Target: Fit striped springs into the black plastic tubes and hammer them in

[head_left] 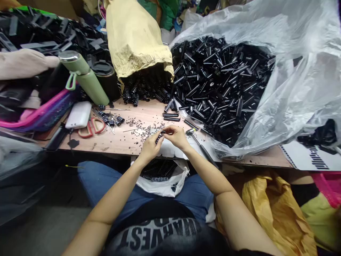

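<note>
Over the front edge of the table, my left hand (150, 146) is closed around a short black ridged tube with pale dots (159, 136), possibly a hair roller core. At the tube's upper end the thumb and fingers of my right hand (176, 137) come together in a pinch. Whatever lies between those right fingertips is too small to tell. Tiny dark ring-like bits (145, 133) are scattered on the table beside my left hand. A hammer (198, 140) with a black handle lies just right of my right hand. Below, a white bag (179, 188) on my lap holds several similar dotted tubes.
A large clear plastic bag (287, 96) of black tubes fills the right side. Behind my hands, a cream sack (138, 39) spills dotted pieces. To the left are red-handled scissors (92, 128), a white power bank (78, 114), a green bottle (87, 80) and a pink-rimmed basket (39, 110).
</note>
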Tool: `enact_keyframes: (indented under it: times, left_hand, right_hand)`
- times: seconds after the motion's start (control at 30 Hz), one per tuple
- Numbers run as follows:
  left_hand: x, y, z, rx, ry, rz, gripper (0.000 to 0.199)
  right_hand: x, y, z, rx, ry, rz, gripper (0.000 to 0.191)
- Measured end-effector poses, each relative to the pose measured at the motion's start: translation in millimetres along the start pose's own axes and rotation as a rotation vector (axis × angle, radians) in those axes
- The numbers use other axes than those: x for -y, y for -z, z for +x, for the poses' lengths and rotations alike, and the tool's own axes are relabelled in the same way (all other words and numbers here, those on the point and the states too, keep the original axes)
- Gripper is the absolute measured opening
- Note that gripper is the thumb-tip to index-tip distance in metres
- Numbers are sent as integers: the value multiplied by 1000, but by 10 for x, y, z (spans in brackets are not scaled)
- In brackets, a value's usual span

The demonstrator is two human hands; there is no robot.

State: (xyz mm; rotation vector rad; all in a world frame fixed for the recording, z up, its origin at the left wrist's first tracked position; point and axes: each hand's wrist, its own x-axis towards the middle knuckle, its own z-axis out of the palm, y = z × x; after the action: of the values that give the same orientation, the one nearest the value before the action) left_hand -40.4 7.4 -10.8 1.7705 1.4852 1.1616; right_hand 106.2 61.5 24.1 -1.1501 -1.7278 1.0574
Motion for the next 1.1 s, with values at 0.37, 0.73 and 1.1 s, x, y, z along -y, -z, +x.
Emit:
enact_keyframes:
  times: [0.37, 0.73, 1.1]
  left_hand:
    - [96, -73, 62, -67, -45, -120, 41]
    - [406, -64, 46, -252, 82, -477, 37]
    - [184, 378, 227, -117, 521, -1325, 34]
  right_hand:
    - [21, 31, -79, 53, 363, -284, 26]
    - [-154, -419, 1346, 162, 164, -617, 31]
    - [-436, -725, 1987, 179, 74, -818, 31]
